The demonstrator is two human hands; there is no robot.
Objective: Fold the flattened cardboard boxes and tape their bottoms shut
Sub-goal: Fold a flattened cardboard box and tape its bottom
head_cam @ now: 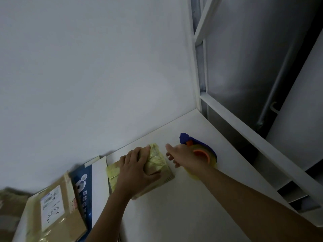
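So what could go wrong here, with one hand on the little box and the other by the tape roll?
The tape on the small box looks wrinkled, so the seam may hold poorly. The right hand is open at the tape dispenser; a careless reach could knock it away. Only the left hand holds the box, so it may slide.

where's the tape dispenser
In the head view, the tape dispenser lies on the white table, just behind the right hand, right of the small cardboard box.
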